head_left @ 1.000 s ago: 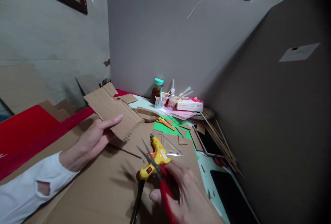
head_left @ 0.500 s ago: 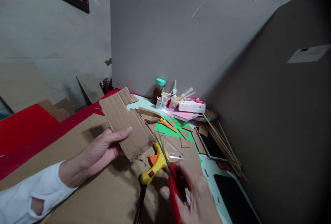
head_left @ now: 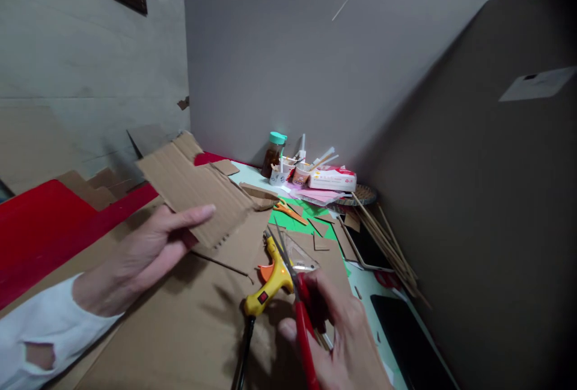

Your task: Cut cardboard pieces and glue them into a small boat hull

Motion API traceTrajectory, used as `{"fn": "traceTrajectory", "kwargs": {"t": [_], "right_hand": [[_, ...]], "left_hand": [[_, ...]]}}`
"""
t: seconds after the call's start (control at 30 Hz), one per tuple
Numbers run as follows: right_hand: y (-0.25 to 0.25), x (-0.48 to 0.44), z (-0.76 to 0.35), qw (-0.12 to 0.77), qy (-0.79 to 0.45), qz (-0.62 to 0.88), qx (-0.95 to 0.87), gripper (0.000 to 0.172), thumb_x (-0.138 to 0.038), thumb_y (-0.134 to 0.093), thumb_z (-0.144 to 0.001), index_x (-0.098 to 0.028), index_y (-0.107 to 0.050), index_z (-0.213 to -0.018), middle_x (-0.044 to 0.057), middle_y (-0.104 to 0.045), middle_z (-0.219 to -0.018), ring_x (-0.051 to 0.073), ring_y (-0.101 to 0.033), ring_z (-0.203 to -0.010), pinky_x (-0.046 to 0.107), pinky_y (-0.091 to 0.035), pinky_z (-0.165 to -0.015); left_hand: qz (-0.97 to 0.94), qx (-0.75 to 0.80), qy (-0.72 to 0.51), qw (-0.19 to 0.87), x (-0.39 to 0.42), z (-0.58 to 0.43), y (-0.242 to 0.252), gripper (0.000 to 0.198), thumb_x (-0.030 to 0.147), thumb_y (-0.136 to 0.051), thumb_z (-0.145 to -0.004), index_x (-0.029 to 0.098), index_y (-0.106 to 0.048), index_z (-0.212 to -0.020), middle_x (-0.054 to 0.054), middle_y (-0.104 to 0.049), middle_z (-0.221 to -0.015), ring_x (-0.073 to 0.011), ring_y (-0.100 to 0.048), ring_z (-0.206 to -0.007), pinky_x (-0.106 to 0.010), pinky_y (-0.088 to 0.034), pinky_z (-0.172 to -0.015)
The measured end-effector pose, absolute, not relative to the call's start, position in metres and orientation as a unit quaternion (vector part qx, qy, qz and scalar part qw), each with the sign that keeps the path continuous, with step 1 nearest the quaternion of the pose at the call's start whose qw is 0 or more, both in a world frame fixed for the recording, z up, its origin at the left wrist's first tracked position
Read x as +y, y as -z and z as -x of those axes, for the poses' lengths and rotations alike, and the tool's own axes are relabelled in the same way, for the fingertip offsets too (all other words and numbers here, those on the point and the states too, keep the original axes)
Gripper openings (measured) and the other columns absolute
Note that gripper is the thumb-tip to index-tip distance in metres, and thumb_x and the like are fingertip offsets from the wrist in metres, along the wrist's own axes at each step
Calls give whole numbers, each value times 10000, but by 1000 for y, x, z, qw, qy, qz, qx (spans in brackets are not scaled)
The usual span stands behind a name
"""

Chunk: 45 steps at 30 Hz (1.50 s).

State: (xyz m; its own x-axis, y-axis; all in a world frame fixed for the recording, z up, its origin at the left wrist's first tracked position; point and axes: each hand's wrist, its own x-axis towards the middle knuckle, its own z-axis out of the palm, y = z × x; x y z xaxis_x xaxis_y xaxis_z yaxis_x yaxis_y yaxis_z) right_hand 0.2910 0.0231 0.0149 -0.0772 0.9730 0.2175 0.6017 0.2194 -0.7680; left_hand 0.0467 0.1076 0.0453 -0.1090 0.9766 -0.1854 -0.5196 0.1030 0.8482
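Observation:
Between thumb and fingers, my left hand (head_left: 153, 252) grips a notched piece of corrugated cardboard (head_left: 198, 191), tilted above the table. My right hand (head_left: 342, 330) is closed round the red handles of a pair of scissors (head_left: 303, 330), whose blades point up and away, slightly parted and apart from the cardboard. Below the blades lies a yellow glue gun (head_left: 269, 291) with an orange trigger and black cord. A thin dark strip (head_left: 223, 265) rests on the large cardboard sheet (head_left: 180, 336) under the held piece. Beyond the glue gun is a clear set square (head_left: 300, 256).
Orange scissors (head_left: 291, 212) and cardboard scraps lie on green paper (head_left: 282, 219). Farther back stand a green-lidded jar (head_left: 273, 155), cups with sticks (head_left: 301, 173) and a tissue pack (head_left: 332, 178). At right are wooden sticks (head_left: 387, 240), a tablet (head_left: 367, 246) and a black slab (head_left: 406, 342).
My left hand has moved left with the cardboard, away from the scissors, baring the thin strip on the sheet. My right hand stays nearly in place. The view has shifted slightly.

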Motion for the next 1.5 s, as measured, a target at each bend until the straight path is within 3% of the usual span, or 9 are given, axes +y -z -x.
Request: {"fn": "traceTrajectory", "kwargs": {"t": [0.1, 0.2, 0.4, 0.53, 0.63, 0.73, 0.83, 0.97, 1.5], "right_hand": [[-19, 22, -292, 386, -262, 573, -674, 233, -371, -713, -753, -243, -573, -888, -26, -641, -679, 170, -578, -568, 265, -430, -539], [-24, 23, -290, 385, -257, 569, -680, 202, -379, -707, -752, -240, -564, -785, -35, -587, -623, 156, -516, -548, 257, -379, -515], [-25, 21, -281, 353, -280, 559, -696, 192, -374, -751, -727, -227, -629, -751, -18, -630, -641, 160, -526, -546, 246, -383, -502], [-8, 17, -288, 336, -230, 588, -698, 277, -454, -716, -775, -239, -713, -951, 35, -715, -800, 233, -623, -724, 317, -505, -684], [3, 17, -297, 309, -248, 585, -708, 373, -512, -701, -805, -247, -718, -1066, 80, -740, -1023, 285, -659, -934, 360, -525, -793], [3, 20, -303, 259, -282, 550, -742, 429, -560, -678, -837, -239, -699, -1121, 93, -736, -1096, 299, -664, -989, 368, -530, -819], [-6, 23, -303, 250, -287, 537, -752, 446, -571, -643, -865, -224, -677, -1143, 83, -738, -1036, 292, -664, -969, 367, -526, -829], [-16, 24, -296, 266, -284, 505, -771, 416, -618, -589, -880, -214, -674, -935, 55, -711, -863, 235, -648, -770, 324, -506, -729], [-9, 31, -290, 233, -355, 502, -754, 521, -733, -519, -856, -216, -493, -793, 2, -549, -765, 179, -462, -683, 291, -341, -633]], "left_hand": [[-228, 418, -688, 548, 113, -39, -62, 210, 84, -671, -805, 168, -763, -973, -38, -826, -967, -263, -742, -1036, -348, -643, -891], [-225, 405, -697, 548, 117, -39, -64, 279, 42, -644, -805, 129, -750, -1048, -50, -825, -982, -255, -744, -1034, -345, -643, -884], [-292, 437, -574, 628, 107, -51, -37, 148, 152, -785, -688, 209, -790, -824, -53, -828, -974, -341, -706, -1111, -403, -639, -890], [-340, 436, -550, 626, 105, -51, -28, 132, 229, -878, -602, 221, -770, -677, -61, -827, -937, -373, -697, -1103, -427, -628, -902], [-337, 425, -553, 632, 105, -49, -25, 150, 233, -893, -601, 203, -751, -638, -65, -822, -942, -341, -716, -1059, -392, -632, -887], [-333, 405, -559, 642, 102, -51, -26, 165, 209, -901, -608, 200, -767, -704, -57, -821, -960, -304, -730, -1036, -341, -632, -868], [-323, 392, -578, 638, 99, -55, -30, 277, 166, -883, -646, 230, -793, -900, -30, -823, -1015, -266, -735, -1044, -295, -625, -865], [-316, 379, -602, 628, 97, -57, -32, 404, 141, -848, -696, 253, -768, -1076, -10, -816, -1061, -241, -725, -1073, -263, -611, -864], [-396, 358, -460, 710, 79, -62, -20, 336, 244, -831, -778, 229, -773, -1109, -29, -821, -1035, -231, -759, -917, -287, -606, -822]]}}
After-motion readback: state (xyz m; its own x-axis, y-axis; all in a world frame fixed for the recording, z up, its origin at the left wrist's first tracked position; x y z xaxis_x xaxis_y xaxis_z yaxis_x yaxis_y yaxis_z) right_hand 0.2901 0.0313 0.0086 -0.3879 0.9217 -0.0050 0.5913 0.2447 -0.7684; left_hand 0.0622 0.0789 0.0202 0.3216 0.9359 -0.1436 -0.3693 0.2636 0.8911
